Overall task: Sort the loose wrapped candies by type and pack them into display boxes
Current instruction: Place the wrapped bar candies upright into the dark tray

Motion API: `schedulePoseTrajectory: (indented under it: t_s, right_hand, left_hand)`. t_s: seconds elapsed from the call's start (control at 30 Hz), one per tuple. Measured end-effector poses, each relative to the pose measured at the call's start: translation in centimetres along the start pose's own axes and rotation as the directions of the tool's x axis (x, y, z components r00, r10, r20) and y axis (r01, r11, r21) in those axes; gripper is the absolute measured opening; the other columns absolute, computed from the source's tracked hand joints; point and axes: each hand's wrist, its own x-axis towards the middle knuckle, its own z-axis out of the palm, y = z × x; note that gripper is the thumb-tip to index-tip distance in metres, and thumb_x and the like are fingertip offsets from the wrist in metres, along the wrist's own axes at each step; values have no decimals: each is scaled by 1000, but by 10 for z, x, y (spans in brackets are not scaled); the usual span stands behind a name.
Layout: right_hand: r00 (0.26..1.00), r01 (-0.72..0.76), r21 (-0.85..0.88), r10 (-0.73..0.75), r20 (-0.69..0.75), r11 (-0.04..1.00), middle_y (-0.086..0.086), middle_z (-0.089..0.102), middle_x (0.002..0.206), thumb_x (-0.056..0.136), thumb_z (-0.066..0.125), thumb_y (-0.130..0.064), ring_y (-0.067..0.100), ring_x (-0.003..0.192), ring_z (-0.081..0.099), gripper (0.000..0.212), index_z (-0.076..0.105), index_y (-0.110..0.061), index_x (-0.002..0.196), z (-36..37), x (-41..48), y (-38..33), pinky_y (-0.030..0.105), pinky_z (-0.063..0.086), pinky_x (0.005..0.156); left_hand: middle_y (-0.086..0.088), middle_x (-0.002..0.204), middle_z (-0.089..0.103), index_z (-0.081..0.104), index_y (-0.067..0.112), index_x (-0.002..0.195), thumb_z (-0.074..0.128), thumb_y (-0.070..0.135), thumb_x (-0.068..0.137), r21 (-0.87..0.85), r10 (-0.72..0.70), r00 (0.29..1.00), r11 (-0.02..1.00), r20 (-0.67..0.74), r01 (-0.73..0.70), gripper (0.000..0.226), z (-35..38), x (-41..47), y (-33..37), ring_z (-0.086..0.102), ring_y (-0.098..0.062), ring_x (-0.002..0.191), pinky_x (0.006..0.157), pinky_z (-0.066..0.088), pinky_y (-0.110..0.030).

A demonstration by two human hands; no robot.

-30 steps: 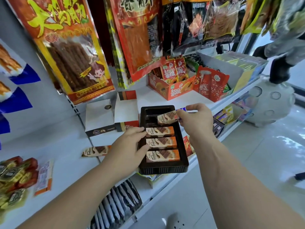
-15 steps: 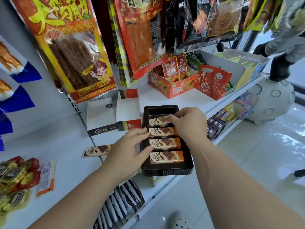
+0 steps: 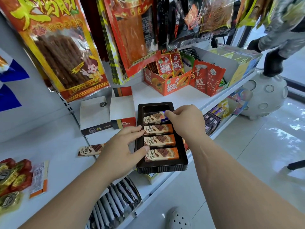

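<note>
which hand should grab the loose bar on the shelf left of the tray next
Left. The left hand rests at the tray's left rim, close to the loose bar; the right hand pinches the blue-ended bar across the tray.

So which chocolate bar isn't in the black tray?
The loose bar lying alone on the white shelf, left of the left hand. The other four are within the black tray; the farthest bar is pinched by the right hand.

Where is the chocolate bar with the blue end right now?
Head view, centre: the blue-ended bar is pinched by the right hand at the black tray, just beyond three orange-ended bars.
</note>
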Motion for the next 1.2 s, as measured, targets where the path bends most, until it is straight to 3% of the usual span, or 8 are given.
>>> schedulePoseTrajectory:
  t_s: [0.13,0.23,0.43,0.67,0.83,0.93,1.03,1.2]
  right_hand:
    - [999,27,-5,-27,32,1000,-2,68,80,85,67,-46,21,81,63,25,73,-22,85,3,0,4,33,52,68]
    - [999,36,-12,-36,14,999,1,65,94,83,68,-41,21,86,62,21,66,-31,101,6,-1,11,31,47,66]
    - [995,65,34,-67,69,997,-8,72,89,87,61,-31,17,81,64,17,78,-27,86,2,-2,6,34,55,69]
    - [992,103,-16,-101,74,995,3,62,119,88,61,-49,28,100,62,33,69,-29,113,2,-2,0,43,53,85]
    - [934,353,-16,-354,-43,935,2,61,103,88,65,-38,26,103,56,17,75,-25,95,13,-23,-30,35,47,82]
    - [829,545,39,-545,128,838,-4,64,94,88,67,-37,17,93,57,15,75,-24,89,28,-51,-59,31,45,75]
    - [695,662,26,-626,354,749,-5,65,106,89,64,-42,17,105,55,26,73,-25,106,49,-77,-79,31,47,85]
    - [666,688,-157,-532,523,708,3,56,114,90,57,-45,26,110,52,37,64,-19,116,84,-95,-90,38,50,86]
  left_hand:
    - [30,139,42,54,36,136,71,47,82,-25,-1,1000,1000,-3,1,58,-1,-1,0,46,5,106,103,45,-35]
    - [34,141,39,52,38,138,68,66,73,-35,17,1000,999,18,-16,73,-2,-2,-1,43,9,121,105,43,-35]
    - [43,149,9,22,44,151,61,95,39,109,34,972,992,232,-61,130,-14,-5,0,17,9,140,116,31,-38]
    - [23,160,5,12,34,155,53,94,52,324,-22,990,946,136,-24,126,-5,11,17,10,-10,147,121,17,-39]
    - [20,153,28,36,33,148,46,91,59,239,-19,999,971,-35,27,107,-26,-17,16,26,-5,139,116,27,-33]
    - [14,123,55,60,31,125,38,78,75,355,-60,978,926,-201,130,72,-58,-53,-5,45,-11,117,100,38,-31]
    - [8,113,58,63,29,119,44,66,84,584,-210,951,752,-228,306,54,-91,-93,-35,49,-18,107,92,45,-37]
    - [2,107,59,67,22,113,52,63,83,713,-358,899,559,-253,423,53,-111,-135,-55,52,-23,102,82,48,-34]
